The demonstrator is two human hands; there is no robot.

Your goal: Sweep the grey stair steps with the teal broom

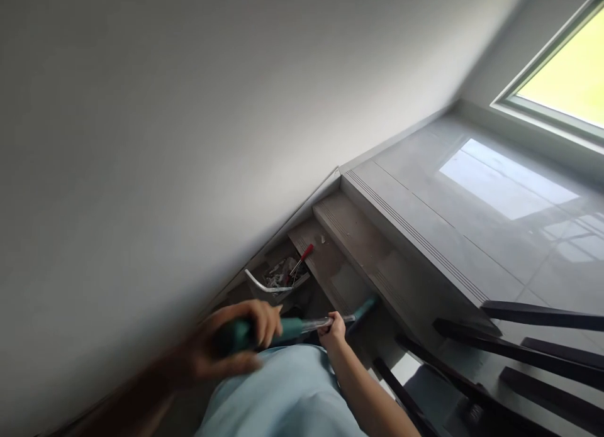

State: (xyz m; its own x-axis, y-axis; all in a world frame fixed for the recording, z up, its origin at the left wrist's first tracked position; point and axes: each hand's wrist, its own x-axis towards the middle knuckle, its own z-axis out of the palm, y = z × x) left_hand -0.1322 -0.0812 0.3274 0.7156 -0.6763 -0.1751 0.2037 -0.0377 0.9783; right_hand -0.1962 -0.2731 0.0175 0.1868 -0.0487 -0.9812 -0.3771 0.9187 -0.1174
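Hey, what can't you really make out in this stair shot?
- Left hand: motion-blurred, grip on the teal tool unclear.
- Tool's tip: too small.
- Tray contents on the step: too small, a jumble.
- Railing: cut by the right edge.

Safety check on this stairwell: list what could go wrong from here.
1. Both the left hand and right hand grip the teal tool, so neither is free to catch the dark railing in a stumble.
2. The red-handled screwdriver and debris lying on the steps could probably trip a foot.
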